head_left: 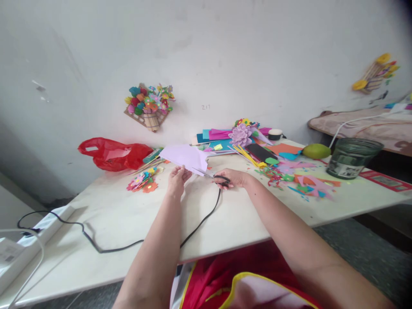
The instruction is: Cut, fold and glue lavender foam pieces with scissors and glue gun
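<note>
My left hand (178, 177) pinches the near edge of a pale lilac foam sheet (185, 157) and holds it up over the white table (128, 214). My right hand (232, 177) is closed around black-handled scissors (215, 177). Their blades point left and reach the sheet's lower right edge. A black cable (199, 221) runs from under my right hand toward the table's front edge.
Colourful foam sheets, a lilac paper flower (240, 134), yellow strips and scraps lie at the back right. A dark glass jar (352, 158), a green fruit (316, 151), a red plastic bag (114, 153) and small foam flowers (143, 181) sit around. A power strip (35, 236) lies left.
</note>
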`<act>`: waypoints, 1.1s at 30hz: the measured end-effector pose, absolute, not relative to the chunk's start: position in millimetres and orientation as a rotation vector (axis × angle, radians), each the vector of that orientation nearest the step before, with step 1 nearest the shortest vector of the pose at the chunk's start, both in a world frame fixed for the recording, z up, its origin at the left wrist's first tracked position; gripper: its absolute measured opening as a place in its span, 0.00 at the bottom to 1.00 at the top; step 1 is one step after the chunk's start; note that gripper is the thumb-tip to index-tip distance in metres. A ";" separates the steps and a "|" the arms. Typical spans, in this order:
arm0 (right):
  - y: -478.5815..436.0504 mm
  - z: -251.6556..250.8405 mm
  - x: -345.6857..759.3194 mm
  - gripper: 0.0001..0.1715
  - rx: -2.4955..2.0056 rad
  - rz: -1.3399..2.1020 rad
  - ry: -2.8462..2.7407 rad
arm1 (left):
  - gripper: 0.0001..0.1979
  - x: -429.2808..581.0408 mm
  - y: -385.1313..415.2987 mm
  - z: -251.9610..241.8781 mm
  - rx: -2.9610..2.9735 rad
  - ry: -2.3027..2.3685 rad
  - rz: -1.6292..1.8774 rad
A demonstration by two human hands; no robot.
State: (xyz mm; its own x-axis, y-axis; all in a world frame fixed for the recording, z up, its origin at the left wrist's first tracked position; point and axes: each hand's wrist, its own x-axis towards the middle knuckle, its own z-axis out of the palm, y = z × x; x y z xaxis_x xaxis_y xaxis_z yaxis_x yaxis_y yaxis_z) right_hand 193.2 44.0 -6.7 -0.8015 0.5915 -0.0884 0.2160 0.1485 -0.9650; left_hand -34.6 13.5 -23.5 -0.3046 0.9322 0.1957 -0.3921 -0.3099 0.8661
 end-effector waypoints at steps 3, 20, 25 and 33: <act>43.6 -6.8 193.2 0.19 -0.775 1.699 -2.120 | 0.14 -33.4 12.4 -22.3 0.905 0.909 1.770; 49.5 -14.3 192.9 0.20 -0.703 1.699 -2.153 | 0.14 -35.2 15.0 -24.8 0.913 0.922 1.768; 50.1 -14.5 192.8 0.20 -0.709 1.695 -2.159 | 0.14 -35.1 14.8 -24.6 0.910 0.915 1.770; 49.0 -12.8 192.0 0.18 -0.717 1.638 -2.199 | 0.14 -36.2 16.3 -25.9 0.910 0.927 1.784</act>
